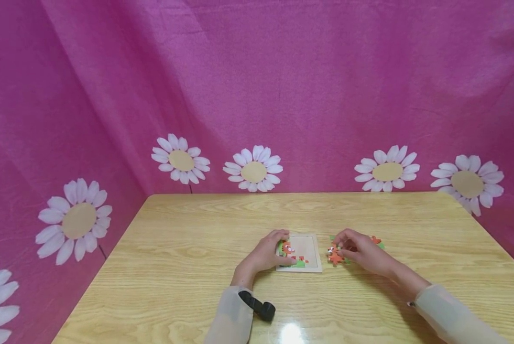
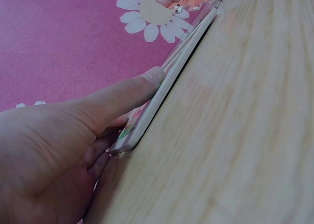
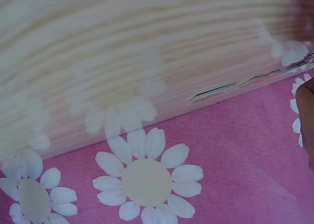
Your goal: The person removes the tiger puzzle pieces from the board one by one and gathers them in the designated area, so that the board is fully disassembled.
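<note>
Before the curtain (image 1: 308, 95), near loose pieces (image 1: 376, 240), right hand (image 1: 363, 249) pinches orange piece (image 1: 335, 258), left hand (image 1: 266, 252) grips tray (image 1: 305, 244).

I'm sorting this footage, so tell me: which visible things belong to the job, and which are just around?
Part of the job:
puzzle tray, held by the left grip
pieces set in the tray
orange piece at the right grip

Just around:
black strap
daisy-print curtain

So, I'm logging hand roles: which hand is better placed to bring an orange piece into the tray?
Probably the right hand: it pinches an orange piece beside the tray, while the left hand holds the tray's left side.
</note>
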`<state>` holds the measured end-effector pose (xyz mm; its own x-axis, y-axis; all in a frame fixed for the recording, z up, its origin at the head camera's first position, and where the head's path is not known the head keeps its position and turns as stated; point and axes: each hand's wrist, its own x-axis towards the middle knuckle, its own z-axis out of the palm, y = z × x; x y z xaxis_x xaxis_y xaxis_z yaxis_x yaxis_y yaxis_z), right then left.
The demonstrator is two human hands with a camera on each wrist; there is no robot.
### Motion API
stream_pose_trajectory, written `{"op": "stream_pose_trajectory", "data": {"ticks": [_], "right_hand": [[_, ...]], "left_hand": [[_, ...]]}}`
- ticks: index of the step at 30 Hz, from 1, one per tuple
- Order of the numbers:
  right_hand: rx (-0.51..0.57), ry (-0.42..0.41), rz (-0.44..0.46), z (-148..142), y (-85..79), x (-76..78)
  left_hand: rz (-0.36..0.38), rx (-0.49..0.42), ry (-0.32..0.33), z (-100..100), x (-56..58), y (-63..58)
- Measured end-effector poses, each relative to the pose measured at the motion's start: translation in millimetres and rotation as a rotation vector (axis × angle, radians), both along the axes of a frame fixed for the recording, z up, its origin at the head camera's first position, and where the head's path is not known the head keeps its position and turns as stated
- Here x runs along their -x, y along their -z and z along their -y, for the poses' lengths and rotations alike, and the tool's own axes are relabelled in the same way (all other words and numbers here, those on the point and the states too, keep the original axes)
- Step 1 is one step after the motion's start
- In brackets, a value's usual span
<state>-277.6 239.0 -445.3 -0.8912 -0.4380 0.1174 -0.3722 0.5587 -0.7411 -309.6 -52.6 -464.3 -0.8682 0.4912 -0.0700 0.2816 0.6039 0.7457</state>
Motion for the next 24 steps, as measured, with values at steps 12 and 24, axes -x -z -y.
{"op": "stream_pose_trajectory", "data": {"ticks": [12, 24], "right_hand": [[0.016, 0.018, 0.015, -12.1, -3.5, -7.8], [0.009, 0.025, -0.028, -26.7, -2.6, -11.7]], "left_hand": [[0.006, 0.001, -0.002, -0.1, -0.7, 0.3], [0.02, -0.002, -0.004, -0.5, 0.5, 0.0]]}}
